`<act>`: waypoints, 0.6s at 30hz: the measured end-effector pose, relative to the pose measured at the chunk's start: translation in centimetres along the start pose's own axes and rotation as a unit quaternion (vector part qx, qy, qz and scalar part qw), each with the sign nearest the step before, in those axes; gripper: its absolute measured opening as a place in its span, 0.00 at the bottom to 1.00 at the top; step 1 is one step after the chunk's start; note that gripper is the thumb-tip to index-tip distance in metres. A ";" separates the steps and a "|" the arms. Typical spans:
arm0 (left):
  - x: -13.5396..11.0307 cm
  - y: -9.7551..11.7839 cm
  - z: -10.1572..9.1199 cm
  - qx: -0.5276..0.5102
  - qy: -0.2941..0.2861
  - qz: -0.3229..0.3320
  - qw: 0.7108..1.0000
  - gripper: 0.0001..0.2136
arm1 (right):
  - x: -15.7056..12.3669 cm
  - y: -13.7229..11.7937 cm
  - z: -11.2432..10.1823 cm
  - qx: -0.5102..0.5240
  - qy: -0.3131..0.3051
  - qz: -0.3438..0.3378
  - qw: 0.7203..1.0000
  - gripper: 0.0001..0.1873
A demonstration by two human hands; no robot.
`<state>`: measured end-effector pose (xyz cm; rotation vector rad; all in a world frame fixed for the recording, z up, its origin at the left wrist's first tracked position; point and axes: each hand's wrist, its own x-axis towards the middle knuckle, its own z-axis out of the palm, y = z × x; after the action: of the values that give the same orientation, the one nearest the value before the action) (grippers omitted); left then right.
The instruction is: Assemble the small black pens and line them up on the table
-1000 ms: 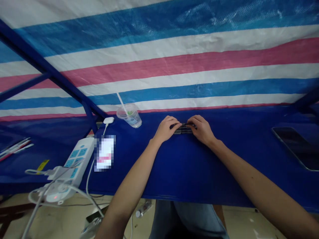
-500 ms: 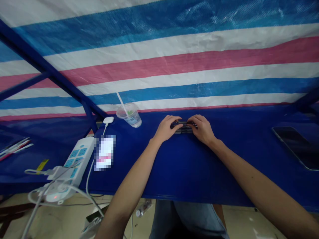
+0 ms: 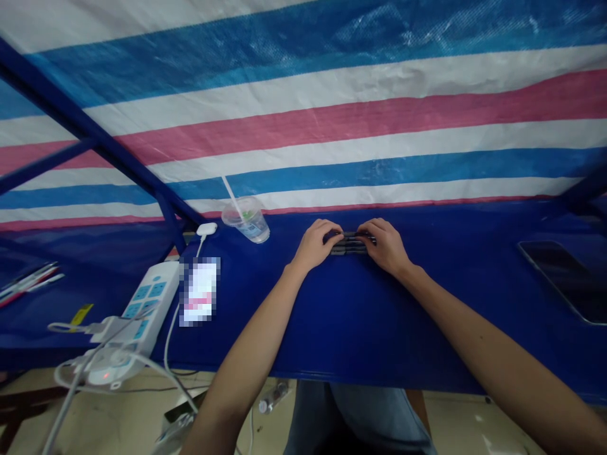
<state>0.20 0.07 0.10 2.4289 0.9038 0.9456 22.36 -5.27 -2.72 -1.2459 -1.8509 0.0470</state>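
A short row of dark slim stick-like pieces (image 3: 349,243) lies on the blue table cover (image 3: 360,309), far from me near the striped tarpaulin. My left hand (image 3: 317,243) curls its fingers over the row's left end. My right hand (image 3: 384,245) curls over the right end. Both hands grip the bundle between them; the fingertips hide most of it, and what the pieces are is too small to make out.
A clear plastic cup with a straw (image 3: 246,219) stands left of my hands. A phone (image 3: 199,291), a white charger (image 3: 207,229) and a power strip (image 3: 142,306) with cables lie at the left edge. A dark tablet (image 3: 564,278) lies at the right. Pens (image 3: 28,283) rest far left.
Both hands have stayed on the bundle; only the left fingers shifted slightly over its end.
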 end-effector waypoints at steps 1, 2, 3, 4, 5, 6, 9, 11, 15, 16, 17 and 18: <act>0.0 -0.1 0.0 -0.004 0.001 -0.002 1.000 0.03 | 0.0 0.0 0.0 -0.003 -0.003 0.000 1.000 0.05; 0.0 -0.1 0.0 -0.006 0.001 -0.004 1.000 0.03 | 0.0 0.0 0.1 -0.006 -0.007 0.000 1.000 0.06; -0.1 -0.2 0.1 -0.007 0.001 -0.006 1.000 0.04 | 0.0 0.0 0.1 -0.008 -0.012 -0.001 1.000 0.06; -0.1 -0.2 0.1 -0.007 0.001 -0.007 1.000 0.04 | 0.0 0.0 0.1 -0.010 -0.016 -0.002 1.000 0.06; -0.1 -0.2 0.1 -0.008 0.002 -0.008 1.000 0.04 | 0.0 0.0 0.1 -0.010 -0.017 -0.003 1.000 0.06; -0.2 -0.2 0.1 -0.010 0.003 -0.008 1.000 0.04 | 0.0 0.0 0.0 -0.010 -0.017 -0.003 1.000 0.06; -0.2 0.0 0.1 -0.013 0.003 -0.007 1.000 0.08 | 0.0 -0.1 0.0 -0.003 -0.005 -0.002 1.000 0.05; -0.2 0.1 0.0 -0.005 -0.006 -0.010 1.000 0.09 | 0.1 -0.1 0.0 0.003 0.005 0.001 1.000 0.04; 0.0 0.2 -0.1 0.014 -0.020 -0.018 1.000 0.10 | 0.1 -0.2 -0.1 0.009 0.020 0.003 1.000 0.04; 0.0 0.2 -0.1 0.014 -0.019 -0.018 1.000 0.11 | 0.2 -0.2 -0.1 0.009 0.021 0.002 1.000 0.04; 0.0 0.1 -0.1 0.013 -0.017 -0.016 1.000 0.12 | 0.2 -0.2 -0.1 0.009 0.020 0.002 1.000 0.04; 0.1 0.1 -0.1 0.013 -0.016 -0.014 1.000 0.13 | 0.2 -0.2 -0.1 0.008 0.018 0.002 1.000 0.04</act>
<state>0.22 0.07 0.20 2.4387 0.9418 0.8876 22.25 -5.30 -2.46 -1.2317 -1.8147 0.0401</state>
